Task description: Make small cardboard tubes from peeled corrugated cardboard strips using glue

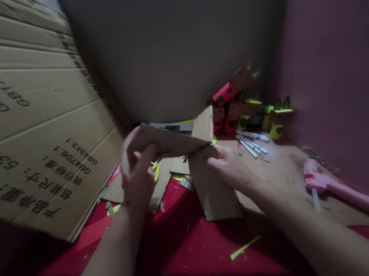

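Observation:
Between my hands is a bent piece of brown cardboard point(213, 185), raised over the red tabletop. One long flap of it reaches left, one panel hangs down, and a short flap stands up at the back. My left hand point(139, 163) grips the end of the left flap, thumb on the near face and fingers behind. My right hand point(226, 161) pinches the piece near its fold, at the right edge of the hanging panel. Behind my left hand shows a bit of a yellow-handled tool point(156, 171), mostly hidden.
Right of my hands, a pink glue gun point(339, 186) lies on a cardboard sheet near several markers point(253, 141). Red and yellow decorated cardboard figures point(235, 106) stand at the back. A large printed cardboard panel point(33, 110) rises on the left. Scraps and a yellow strip point(245, 247) litter the red cloth point(174, 251).

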`<control>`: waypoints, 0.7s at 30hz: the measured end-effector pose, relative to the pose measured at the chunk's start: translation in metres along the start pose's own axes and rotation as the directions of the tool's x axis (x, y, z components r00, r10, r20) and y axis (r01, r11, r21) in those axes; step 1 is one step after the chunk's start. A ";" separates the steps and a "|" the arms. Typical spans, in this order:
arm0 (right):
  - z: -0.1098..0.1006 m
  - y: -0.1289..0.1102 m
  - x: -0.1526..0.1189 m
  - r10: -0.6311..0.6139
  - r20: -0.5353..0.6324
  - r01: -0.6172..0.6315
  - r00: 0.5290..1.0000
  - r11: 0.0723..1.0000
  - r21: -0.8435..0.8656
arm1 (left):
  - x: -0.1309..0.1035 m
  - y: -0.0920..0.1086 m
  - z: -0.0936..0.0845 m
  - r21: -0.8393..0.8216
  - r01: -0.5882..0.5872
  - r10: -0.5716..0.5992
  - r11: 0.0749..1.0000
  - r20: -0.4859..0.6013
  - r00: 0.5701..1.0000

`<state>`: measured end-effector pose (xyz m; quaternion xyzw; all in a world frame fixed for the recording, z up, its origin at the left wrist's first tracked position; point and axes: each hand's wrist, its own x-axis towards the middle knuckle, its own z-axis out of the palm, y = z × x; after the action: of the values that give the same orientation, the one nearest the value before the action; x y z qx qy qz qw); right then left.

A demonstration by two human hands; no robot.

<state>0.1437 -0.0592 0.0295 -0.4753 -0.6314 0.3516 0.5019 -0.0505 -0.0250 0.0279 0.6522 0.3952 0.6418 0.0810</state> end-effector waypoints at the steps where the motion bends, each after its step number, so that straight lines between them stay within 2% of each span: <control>1: -0.002 -0.002 0.001 -0.011 -0.039 0.008 0.999 0.996 -0.092 | 0.002 0.006 -0.004 -0.013 -0.085 0.084 0.996 -0.093 0.992; 2: -0.003 -0.003 0.002 -0.020 -0.067 0.009 0.998 0.986 -0.164 | 0.003 0.014 -0.009 0.016 -0.204 0.203 0.979 -0.193 0.960; 3: -0.004 -0.004 0.003 -0.027 -0.085 0.009 0.996 0.978 -0.210 | 0.002 0.024 -0.013 0.126 -0.285 0.308 0.950 -0.244 0.919; 4: -0.005 -0.004 0.003 -0.036 -0.093 0.013 0.995 0.973 -0.231 | 0.000 0.037 -0.015 0.270 -0.367 0.433 0.890 -0.248 0.867; 5: -0.005 -0.004 0.004 -0.046 -0.096 0.022 0.994 0.970 -0.241 | -0.003 0.052 -0.016 0.378 -0.498 0.589 0.781 -0.178 0.789; 6: -0.005 -0.004 0.004 -0.058 -0.099 0.033 0.993 0.969 -0.247 | -0.005 0.066 -0.014 0.423 -0.594 0.665 0.684 -0.026 0.747; 7: -0.005 -0.003 0.004 -0.074 -0.103 0.046 0.992 0.965 -0.257 | -0.007 0.081 -0.010 0.410 -0.651 0.658 0.639 0.147 0.739; 9: -0.003 -0.001 0.003 -0.115 -0.106 0.084 0.988 0.962 -0.261 | -0.005 0.102 0.003 0.360 -0.698 0.556 0.620 0.426 0.714; 11: -0.003 -0.001 0.001 -0.146 -0.088 0.119 0.985 0.960 -0.255 | 0.004 0.111 0.019 0.452 -0.671 0.281 0.587 0.664 0.693; 13: -0.004 -0.004 -0.002 -0.165 -0.060 0.144 0.984 0.954 -0.262 | 0.017 0.109 0.032 0.519 -0.604 0.008 0.605 0.755 0.656; 14: -0.005 -0.005 -0.003 -0.169 -0.050 0.150 0.984 0.951 -0.270 | 0.024 0.104 0.037 0.512 -0.580 -0.076 0.634 0.788 0.612; 15: -0.007 -0.007 -0.005 -0.172 -0.041 0.154 0.984 0.949 -0.275 | 0.029 0.099 0.041 0.482 -0.562 -0.112 0.672 0.817 0.566; 17: -0.011 -0.009 -0.006 -0.177 -0.027 0.164 0.984 0.950 -0.264 | 0.034 0.088 0.047 0.398 -0.525 -0.094 0.753 0.854 0.512; 18: -0.013 -0.009 -0.007 -0.182 -0.023 0.170 0.983 0.952 -0.255 | 0.033 0.084 0.049 0.358 -0.510 -0.056 0.782 0.856 0.514; 21: -0.015 -0.008 -0.006 -0.251 -0.045 0.237 0.967 0.949 -0.206 | 0.026 0.077 0.057 0.307 -0.490 0.022 0.816 0.831 0.556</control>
<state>0.1564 -0.0679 0.0387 -0.4533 -0.6993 0.2049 0.5134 0.0291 -0.0380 0.0854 0.9167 0.3661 0.1583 -0.0242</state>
